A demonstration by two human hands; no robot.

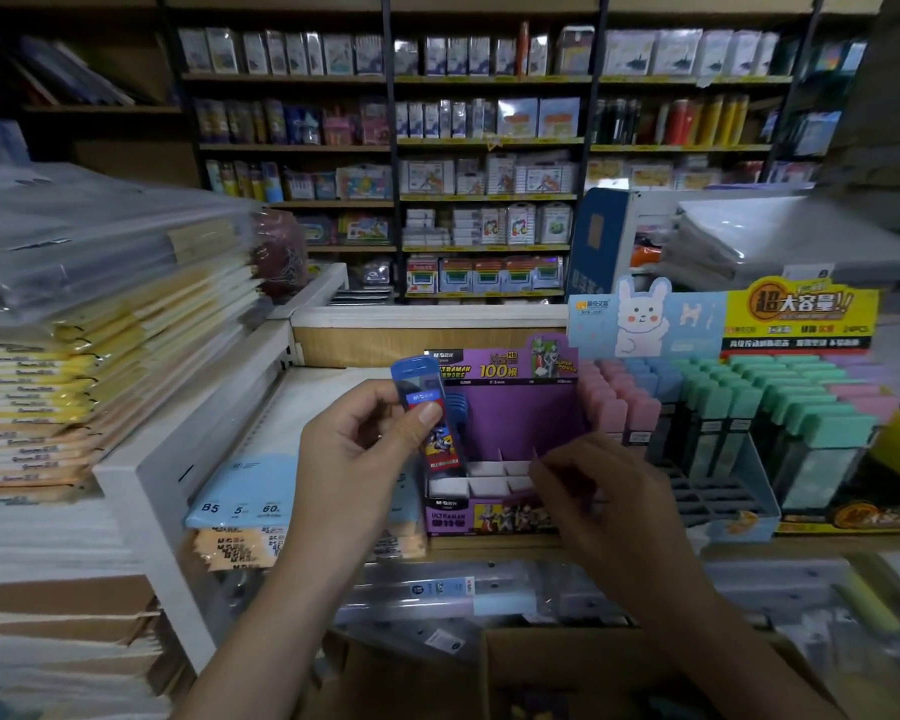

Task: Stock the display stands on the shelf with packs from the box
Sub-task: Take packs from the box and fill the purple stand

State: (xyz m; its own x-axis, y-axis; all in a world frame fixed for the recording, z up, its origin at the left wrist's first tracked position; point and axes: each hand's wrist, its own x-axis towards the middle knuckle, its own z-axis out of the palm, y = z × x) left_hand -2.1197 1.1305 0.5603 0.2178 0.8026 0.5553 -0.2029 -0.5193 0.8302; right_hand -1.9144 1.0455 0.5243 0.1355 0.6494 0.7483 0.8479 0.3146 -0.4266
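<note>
My left hand (354,449) grips a blue and red pack (430,413), held upright just left of the purple display stand (515,423) on the shelf. A few blue packs (461,407) stand in the stand's back left slots; its white front compartments (489,478) are bare. My right hand (598,496) hovers at the stand's front right corner, fingers loosely curled and pinched together; whether they hold anything I cannot tell. The cardboard box (541,667) lies below, mostly hidden by my arms.
To the right, a blue rabbit-print stand (697,459) holds pink, blue and green packs, with a yellow stand (827,407) beside it. Stacked notebooks (100,356) fill the left. Blue B5 pads (245,491) lie left of the purple stand. Stocked shelves line the back.
</note>
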